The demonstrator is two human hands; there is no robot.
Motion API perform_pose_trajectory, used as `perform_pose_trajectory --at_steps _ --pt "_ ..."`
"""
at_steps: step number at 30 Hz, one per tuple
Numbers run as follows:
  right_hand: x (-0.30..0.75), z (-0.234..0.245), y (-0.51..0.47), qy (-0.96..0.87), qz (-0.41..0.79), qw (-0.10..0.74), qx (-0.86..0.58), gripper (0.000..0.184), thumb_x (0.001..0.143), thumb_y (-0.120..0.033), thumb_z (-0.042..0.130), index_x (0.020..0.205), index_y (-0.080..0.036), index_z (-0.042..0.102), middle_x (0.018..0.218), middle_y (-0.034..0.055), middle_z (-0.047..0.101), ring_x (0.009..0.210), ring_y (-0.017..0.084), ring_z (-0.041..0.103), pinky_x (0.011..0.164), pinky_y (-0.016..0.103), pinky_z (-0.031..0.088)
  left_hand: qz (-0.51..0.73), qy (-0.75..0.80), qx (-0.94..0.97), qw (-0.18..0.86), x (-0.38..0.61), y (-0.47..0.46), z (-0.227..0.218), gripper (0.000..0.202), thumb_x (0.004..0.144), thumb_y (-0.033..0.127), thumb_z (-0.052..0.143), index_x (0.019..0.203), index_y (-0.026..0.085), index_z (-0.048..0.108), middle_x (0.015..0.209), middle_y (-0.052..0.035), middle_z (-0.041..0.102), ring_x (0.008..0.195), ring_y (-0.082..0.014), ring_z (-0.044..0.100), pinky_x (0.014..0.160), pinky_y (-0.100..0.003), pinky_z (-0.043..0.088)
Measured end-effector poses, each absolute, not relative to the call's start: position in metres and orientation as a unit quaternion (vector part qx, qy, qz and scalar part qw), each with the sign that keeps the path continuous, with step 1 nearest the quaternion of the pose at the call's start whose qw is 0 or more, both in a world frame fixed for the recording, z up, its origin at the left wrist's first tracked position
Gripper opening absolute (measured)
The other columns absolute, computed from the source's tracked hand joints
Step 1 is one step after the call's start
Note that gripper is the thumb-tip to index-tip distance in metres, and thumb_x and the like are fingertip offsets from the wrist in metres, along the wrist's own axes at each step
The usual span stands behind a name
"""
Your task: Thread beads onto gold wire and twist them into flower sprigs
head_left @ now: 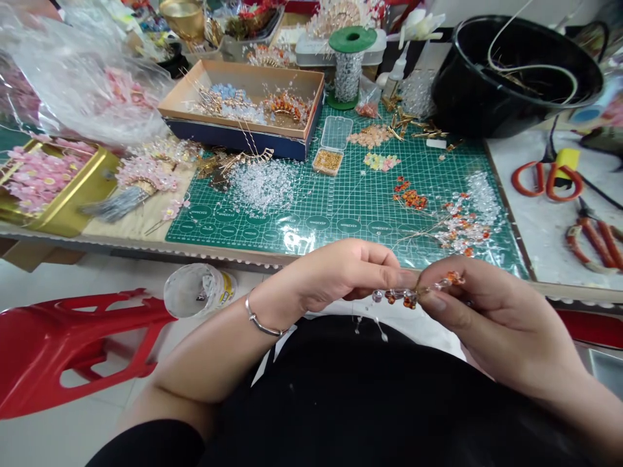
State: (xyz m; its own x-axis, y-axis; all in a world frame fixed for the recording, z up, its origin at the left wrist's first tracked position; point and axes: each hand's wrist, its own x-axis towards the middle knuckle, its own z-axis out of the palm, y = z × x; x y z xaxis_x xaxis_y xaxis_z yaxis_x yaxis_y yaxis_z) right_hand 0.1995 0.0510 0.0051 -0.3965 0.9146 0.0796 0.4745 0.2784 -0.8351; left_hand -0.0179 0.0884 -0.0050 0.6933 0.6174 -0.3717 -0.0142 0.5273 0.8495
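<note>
We log, clock-wise from the hands: two hands, one left hand (335, 279), one right hand (501, 331); one beaded wire sprig (413, 292) between them; one bangle (263, 321) on the left wrist; at twelve o'clock, one green cutting mat (292, 224), one green-flanged bead spool (347, 65), one small clear box (333, 143); at one o'clock, one black basin (516, 74); at two o'clock, one pair of orange-handled scissors (545, 181); at three o'clock, one pair of red-handled pliers (596, 243); at nine o'clock, one red plastic chair (73, 350), one plastic jar (199, 290); at ten o'clock, one gold tin (63, 217); at eleven o'clock, one cardboard tray (243, 68).
</note>
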Motion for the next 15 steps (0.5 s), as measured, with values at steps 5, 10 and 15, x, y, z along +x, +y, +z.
perform_pose_trajectory --at_steps 5,10,15 --pt "0.196 0.003 0.047 -0.769 0.311 0.301 -0.471 0.008 0.096 -0.031 0.062 0.088 -0.030 0.063 0.068 -0.0023 0.068 0.048 0.015 0.054 0.044 0.027 0.041 0.232 0.336 0.414 0.814 -0.016 0.085 -0.005 0.026 0.073 0.035 0.085 0.081 0.018 0.066 0.067 0.0037 0.057 0.057 -0.0076 0.043 0.054 -0.025 0.028" --pt "0.198 -0.004 0.040 -0.776 0.264 0.305 -0.485 0.006 0.095 -0.025 0.062 0.093 -0.031 0.061 0.075 -0.0021 0.073 0.058 0.018 0.066 0.053 0.030 0.047 0.249 0.336 0.390 0.820 -0.014 0.082 -0.006 0.024 0.072 0.031 0.085 0.081 0.018 0.067 0.067 0.0026 0.059 0.057 -0.0079 0.043 0.052 -0.025 0.023" --pt "0.201 -0.011 0.037 -0.790 0.220 0.324 -0.472 0.006 0.097 -0.025 0.061 0.098 -0.031 0.058 0.079 0.0000 0.075 0.066 0.022 0.071 0.058 0.035 0.049 0.246 0.329 0.366 0.835 -0.011 0.080 -0.007 0.023 0.072 0.031 0.084 0.081 0.018 0.068 0.066 0.0033 0.057 0.052 -0.0066 0.032 0.049 -0.025 0.017"
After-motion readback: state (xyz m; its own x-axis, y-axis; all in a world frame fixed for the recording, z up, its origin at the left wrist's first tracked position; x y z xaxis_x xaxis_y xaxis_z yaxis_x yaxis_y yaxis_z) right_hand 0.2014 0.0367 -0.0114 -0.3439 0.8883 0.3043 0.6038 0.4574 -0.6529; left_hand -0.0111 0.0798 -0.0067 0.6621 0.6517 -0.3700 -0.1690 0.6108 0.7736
